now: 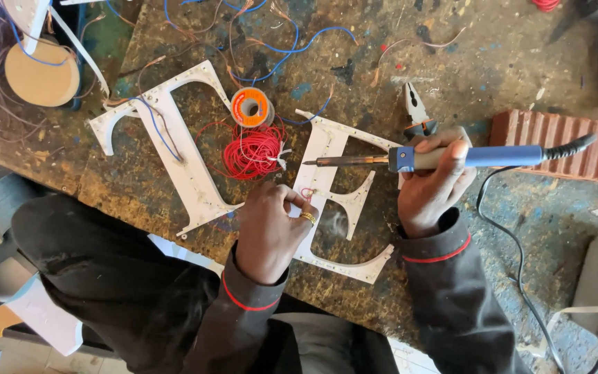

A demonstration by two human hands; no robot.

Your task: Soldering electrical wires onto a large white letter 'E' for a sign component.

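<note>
On a paint-stained wooden workbench (506, 55) lies a white serifed letter-E panel (333, 201). The left hand (268, 228) pinches thin red wire (306, 193) against it; the right hand (432, 185) grips a blue-handled soldering iron (444, 157), tip above the panel.

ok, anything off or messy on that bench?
A wisp of smoke rises over the white E letter beside the left hand, while the soldering iron in the right hand hovers clear. Red wire lies in a loose tangle.

Solder spool (251, 107) behind wire bundle (252, 149), both on bench (451, 62) between two letter panels; brick (555, 142) far right.
</note>
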